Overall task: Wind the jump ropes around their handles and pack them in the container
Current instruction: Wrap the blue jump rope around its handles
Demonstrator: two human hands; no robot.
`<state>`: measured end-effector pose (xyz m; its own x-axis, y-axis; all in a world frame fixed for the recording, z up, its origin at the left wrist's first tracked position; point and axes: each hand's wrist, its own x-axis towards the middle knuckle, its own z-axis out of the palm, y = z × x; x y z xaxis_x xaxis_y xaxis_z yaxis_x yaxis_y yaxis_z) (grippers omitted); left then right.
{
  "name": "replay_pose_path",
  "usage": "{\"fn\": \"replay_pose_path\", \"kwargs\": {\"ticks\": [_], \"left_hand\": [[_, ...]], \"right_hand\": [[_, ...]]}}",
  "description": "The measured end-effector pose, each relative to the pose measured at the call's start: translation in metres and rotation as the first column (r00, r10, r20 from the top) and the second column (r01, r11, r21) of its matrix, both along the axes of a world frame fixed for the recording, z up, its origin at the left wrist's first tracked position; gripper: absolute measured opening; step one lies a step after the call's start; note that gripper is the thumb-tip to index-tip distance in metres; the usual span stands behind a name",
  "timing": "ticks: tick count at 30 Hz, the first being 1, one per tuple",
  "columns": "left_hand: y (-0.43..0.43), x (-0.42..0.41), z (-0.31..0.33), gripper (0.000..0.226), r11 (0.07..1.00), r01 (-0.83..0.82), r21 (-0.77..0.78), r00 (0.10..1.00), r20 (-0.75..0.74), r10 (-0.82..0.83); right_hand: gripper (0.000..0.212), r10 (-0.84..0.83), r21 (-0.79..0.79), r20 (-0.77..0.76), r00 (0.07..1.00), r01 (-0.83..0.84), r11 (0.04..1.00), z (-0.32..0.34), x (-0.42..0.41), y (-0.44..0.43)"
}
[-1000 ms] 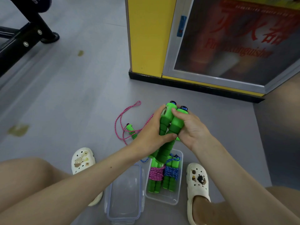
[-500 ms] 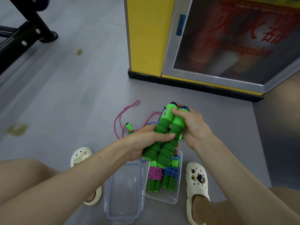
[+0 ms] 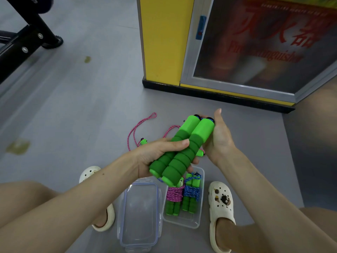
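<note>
1. A person squats on a grey floor, seen from above. The left hand point(image 3: 160, 157) grasps a pair of green handles point(image 3: 184, 148), fingers curled round the lower foam section and thumb across the top.
2. The right hand point(image 3: 220, 139) rests its palm against the upper ends of the pair, thumb raised free. Its fingers are hidden behind the handles, so their curl cannot be told.
3. The pair is held tilted in the air, above and just beyond the clear container point(image 3: 182, 223) on the floor between the person's feet.
4. A scrap of blue cord point(image 3: 160, 179) shows under the lower ends; none is wound on the handles yet.
5. Handling, as a guess: the ribbed foam looks soft, light and grippy, best held at mid-length. The cord looks limp and prone to tangle, so it needs tension while winding.
6. Count: four ropes. Two lie packed in the container, a pink wound rope point(image 3: 173, 193) and a blue wound rope point(image 3: 191, 191), side by side. One is in hand. One loose pink rope point(image 3: 135, 130) sprawls on the floor beyond the hands.
7. One clear lid point(image 3: 140, 216) lies just left of the container. Two white clogs point(image 3: 220, 207) flank them.
</note>
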<state>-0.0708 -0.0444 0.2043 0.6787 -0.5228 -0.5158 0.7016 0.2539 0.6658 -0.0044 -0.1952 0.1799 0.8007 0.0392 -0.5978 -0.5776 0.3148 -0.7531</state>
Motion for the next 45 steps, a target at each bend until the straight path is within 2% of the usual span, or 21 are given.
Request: {"fn": "replay_pose_path", "kwargs": {"ticks": [3,5,7,9,16,19,23,26,29,35,42,44,45], "left_hand": [[0.001,-0.002,-0.003,0.024,0.999,0.005,0.046,0.999,0.034,-0.006],[0.001,-0.002,-0.005,0.030,0.996,0.005,0.091,0.998,0.060,-0.010],[0.003,-0.001,-0.005,0.031,0.992,0.003,0.125,0.996,0.083,-0.014],[0.004,0.000,-0.003,0.030,0.991,0.008,0.137,0.995,0.094,-0.021],[0.001,0.001,0.003,0.029,0.982,-0.102,0.157,0.987,0.140,0.080],[0.001,0.002,0.002,0.031,0.978,-0.151,0.146,0.983,0.124,0.133],[0.000,0.002,0.002,0.034,0.971,-0.206,0.125,0.977,0.090,0.195],[0.001,0.003,0.002,0.037,0.972,-0.208,0.111,0.977,0.072,0.201],[0.002,0.003,0.004,0.032,0.980,-0.168,0.110,0.985,0.066,0.162],[0.005,0.004,0.009,0.028,0.982,-0.161,0.099,0.984,0.097,0.151],[0.009,0.006,0.013,0.028,0.986,-0.160,0.037,0.986,0.046,0.159],[0.010,0.006,0.014,0.025,0.985,-0.172,0.021,0.985,0.022,0.172],[0.010,0.005,0.015,0.024,0.984,-0.177,0.021,0.984,0.015,0.176]], "right_hand": [[0.073,0.008,-0.057,-0.004,1.000,-0.009,0.998,0.002,-0.002,-0.001],[0.053,-0.009,-0.111,0.021,1.000,0.011,0.994,0.003,-0.002,-0.002],[0.033,-0.005,-0.246,0.102,0.995,0.030,0.969,0.004,0.000,-0.002],[0.033,0.028,-0.314,0.153,0.988,0.022,0.949,0.004,0.001,-0.004],[0.045,0.092,-0.335,0.092,0.991,-0.056,0.940,-0.001,-0.002,-0.004],[0.039,0.127,-0.237,0.129,0.984,-0.093,0.967,-0.003,-0.002,-0.003],[0.021,0.207,-0.223,0.195,0.959,-0.163,0.961,-0.001,-0.004,-0.004],[0.024,0.345,-0.346,0.209,0.915,-0.261,0.901,0.001,-0.006,-0.005],[0.027,0.393,-0.445,0.241,0.887,-0.259,0.857,0.001,-0.008,-0.006],[0.028,0.304,-0.389,0.372,0.877,-0.150,0.909,0.003,-0.008,-0.007],[0.019,0.227,-0.192,0.357,0.906,-0.167,0.967,0.001,-0.009,-0.013],[0.018,0.174,-0.202,0.369,0.913,-0.104,0.974,0.005,-0.010,-0.014],[0.019,0.183,-0.257,0.386,0.904,-0.085,0.963,0.006,-0.011,-0.014]]}}
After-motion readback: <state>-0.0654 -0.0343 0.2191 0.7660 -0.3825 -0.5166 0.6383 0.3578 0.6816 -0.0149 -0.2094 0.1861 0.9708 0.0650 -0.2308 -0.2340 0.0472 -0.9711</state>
